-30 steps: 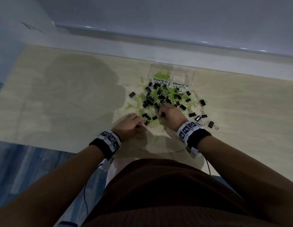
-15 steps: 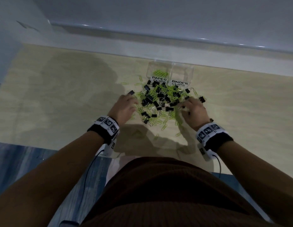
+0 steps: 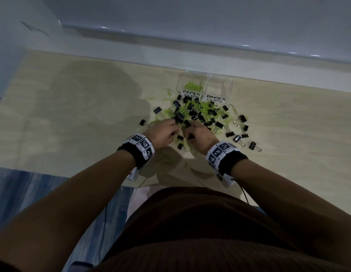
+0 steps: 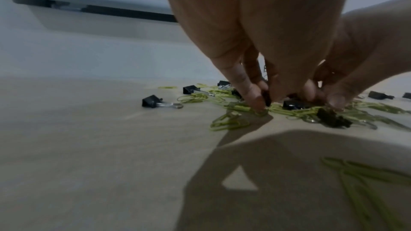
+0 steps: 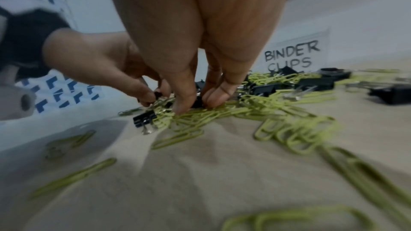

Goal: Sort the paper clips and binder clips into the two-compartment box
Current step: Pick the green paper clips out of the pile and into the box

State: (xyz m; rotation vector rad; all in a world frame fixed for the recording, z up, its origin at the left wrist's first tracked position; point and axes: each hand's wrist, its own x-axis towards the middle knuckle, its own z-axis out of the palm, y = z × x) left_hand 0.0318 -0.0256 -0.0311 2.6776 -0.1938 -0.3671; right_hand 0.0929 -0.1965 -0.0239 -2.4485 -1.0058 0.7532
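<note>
A mixed pile of green paper clips and black binder clips lies on the wooden table before a clear two-compartment box. The compartment labelled PAPER CLIPS holds several green clips; I see nothing in the BINDER CLIPS compartment. Both hands meet at the pile's near edge. My left hand pinches a black binder clip between thumb and fingers. Beside it, my right hand pinches another black binder clip with its fingertips down among the paper clips.
Loose binder clips are scattered right of the pile and one lies to its left. Stray paper clips lie near the table's front edge. A white wall ledge runs right behind the box.
Half a second ago my hands were spread on either side of the pile. Both have come inward to its near edge and now pinch binder clips.
</note>
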